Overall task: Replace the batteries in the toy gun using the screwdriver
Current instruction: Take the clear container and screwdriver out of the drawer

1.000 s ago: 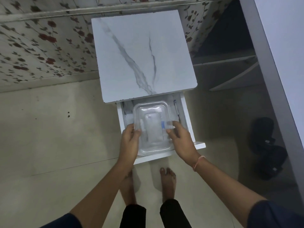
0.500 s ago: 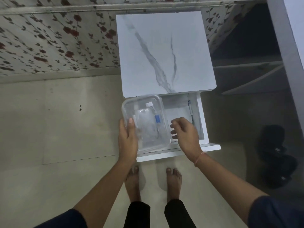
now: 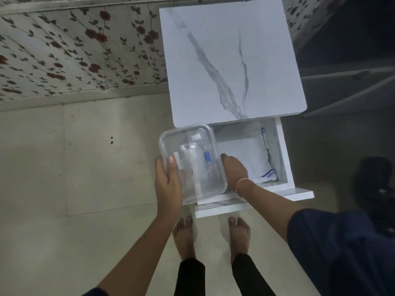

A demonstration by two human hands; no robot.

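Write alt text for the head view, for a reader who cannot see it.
A person's left hand holds a clear lidded container over an open drawer of a white marble-topped cabinet; the right hand is at its right edge, fingers hidden. A folded cloth lies in the drawer.

Clear plastic box [image 3: 183,128] is lifted over the drawer [image 3: 282,150], above its left front corner and overhanging the left side, slightly tilted, gripped by the left hand [image 3: 168,182]. Inside it a slim blue-banded tool [image 3: 207,156] lies lengthwise on the drawer-centre side, with a white tab [image 3: 196,137] toward the drawer's back. The other contents are transparent and can't be ID'd.
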